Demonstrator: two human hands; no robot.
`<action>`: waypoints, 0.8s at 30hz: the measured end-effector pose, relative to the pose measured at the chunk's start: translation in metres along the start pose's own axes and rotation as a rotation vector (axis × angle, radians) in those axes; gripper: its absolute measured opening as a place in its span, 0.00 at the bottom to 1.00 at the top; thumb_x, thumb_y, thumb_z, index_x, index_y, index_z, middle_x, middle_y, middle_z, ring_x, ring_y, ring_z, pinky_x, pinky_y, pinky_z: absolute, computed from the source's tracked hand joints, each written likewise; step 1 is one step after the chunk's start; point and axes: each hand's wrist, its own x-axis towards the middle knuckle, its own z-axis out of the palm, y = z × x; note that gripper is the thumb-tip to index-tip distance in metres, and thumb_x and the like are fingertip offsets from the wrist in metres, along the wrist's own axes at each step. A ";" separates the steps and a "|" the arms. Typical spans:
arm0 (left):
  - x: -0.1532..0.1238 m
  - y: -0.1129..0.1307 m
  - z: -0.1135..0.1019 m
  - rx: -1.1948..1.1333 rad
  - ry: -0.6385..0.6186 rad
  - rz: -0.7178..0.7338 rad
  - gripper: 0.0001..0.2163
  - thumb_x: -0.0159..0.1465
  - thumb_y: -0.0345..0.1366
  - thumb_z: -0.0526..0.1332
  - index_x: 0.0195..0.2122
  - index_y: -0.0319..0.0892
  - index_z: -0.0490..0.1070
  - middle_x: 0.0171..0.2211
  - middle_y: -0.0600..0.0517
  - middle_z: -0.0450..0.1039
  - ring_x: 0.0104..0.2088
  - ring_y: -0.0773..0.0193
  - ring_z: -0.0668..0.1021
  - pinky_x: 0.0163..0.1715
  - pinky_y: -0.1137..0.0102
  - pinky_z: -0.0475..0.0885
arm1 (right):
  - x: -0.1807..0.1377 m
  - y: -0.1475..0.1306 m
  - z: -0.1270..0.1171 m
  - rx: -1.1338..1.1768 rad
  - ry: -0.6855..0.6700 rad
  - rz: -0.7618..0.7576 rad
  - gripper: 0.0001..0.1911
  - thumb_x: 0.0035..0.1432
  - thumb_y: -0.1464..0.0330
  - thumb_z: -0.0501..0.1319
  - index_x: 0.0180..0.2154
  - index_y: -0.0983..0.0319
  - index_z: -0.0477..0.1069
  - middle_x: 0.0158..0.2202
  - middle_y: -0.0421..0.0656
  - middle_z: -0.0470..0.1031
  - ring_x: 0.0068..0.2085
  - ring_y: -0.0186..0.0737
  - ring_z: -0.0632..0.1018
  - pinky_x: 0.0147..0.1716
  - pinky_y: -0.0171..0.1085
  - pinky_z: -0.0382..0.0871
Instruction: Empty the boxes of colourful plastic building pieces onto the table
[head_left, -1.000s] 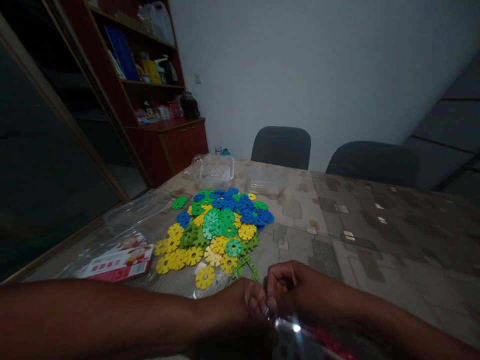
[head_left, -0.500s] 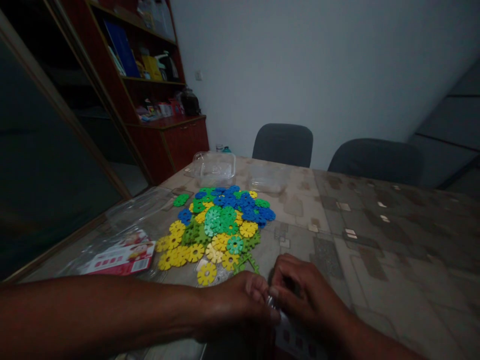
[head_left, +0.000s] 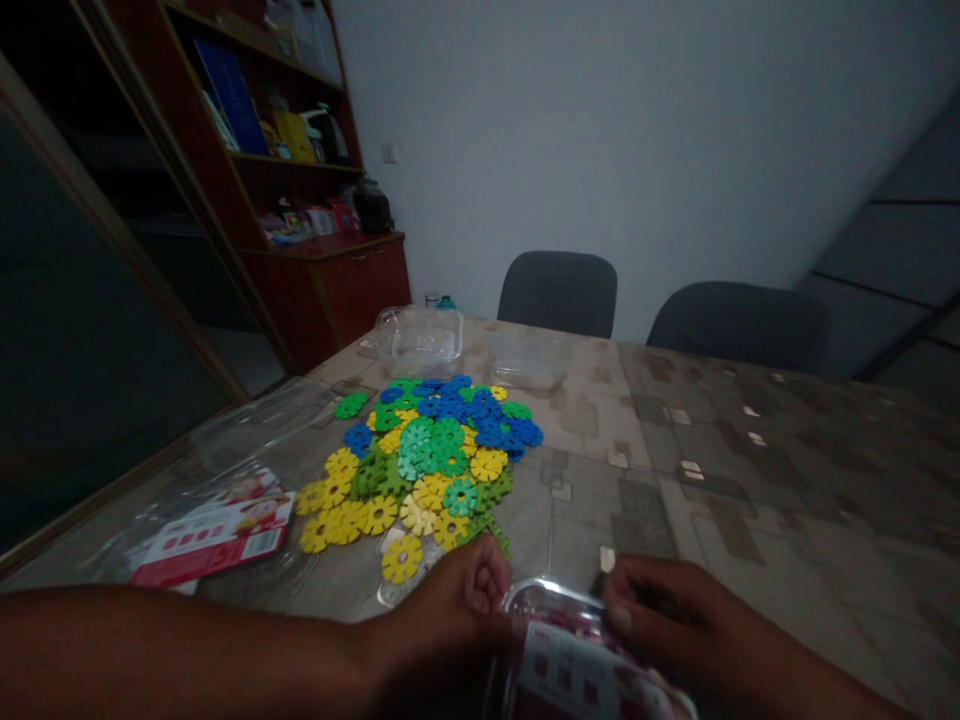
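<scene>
At the bottom edge, my left hand [head_left: 457, 595] and my right hand [head_left: 660, 615] each pinch one side of a clear plastic packet [head_left: 570, 650] with a red and white label. Both hands are closed on its top edge and stand apart, so the packet mouth gapes between them. Red pieces show dimly inside. Just beyond my left hand lies a pile of flat plastic gear-shaped discs [head_left: 427, 450] in yellow, green and blue on the patterned table [head_left: 712, 480].
An empty clear bag with a red and white label [head_left: 214, 530] lies at the left. Two clear plastic containers [head_left: 420, 340] [head_left: 525, 365] stand behind the pile. Two dark chairs [head_left: 559, 290] [head_left: 742, 325] face the far edge. A wooden shelf unit [head_left: 300, 200] stands at back left.
My hands were close together, pinching the packet's top. They have pulled apart sideways, and the packet mouth now stands wide between them.
</scene>
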 end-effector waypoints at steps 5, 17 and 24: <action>-0.012 0.003 0.004 0.042 -0.011 -0.020 0.21 0.46 0.37 0.71 0.26 0.43 0.55 0.21 0.62 0.57 0.22 0.73 0.61 0.23 0.75 0.59 | -0.030 0.041 -0.017 0.244 -0.052 0.092 0.25 0.52 0.45 0.62 0.34 0.61 0.69 0.27 0.38 0.69 0.26 0.31 0.67 0.25 0.31 0.60; 0.014 0.050 0.023 1.149 -0.296 0.369 0.11 0.60 0.45 0.65 0.39 0.44 0.75 0.37 0.51 0.74 0.39 0.58 0.73 0.36 0.69 0.64 | -0.033 0.044 -0.018 0.623 -0.098 0.179 0.19 0.47 0.57 0.73 0.32 0.65 0.72 0.25 0.38 0.72 0.23 0.26 0.70 0.23 0.27 0.61; 0.041 0.054 0.053 1.287 -0.351 0.153 0.14 0.51 0.48 0.71 0.30 0.44 0.76 0.28 0.54 0.75 0.29 0.62 0.74 0.23 0.73 0.57 | -0.034 0.042 -0.019 0.688 -0.155 0.247 0.20 0.45 0.57 0.74 0.30 0.65 0.72 0.24 0.38 0.72 0.22 0.25 0.71 0.24 0.27 0.65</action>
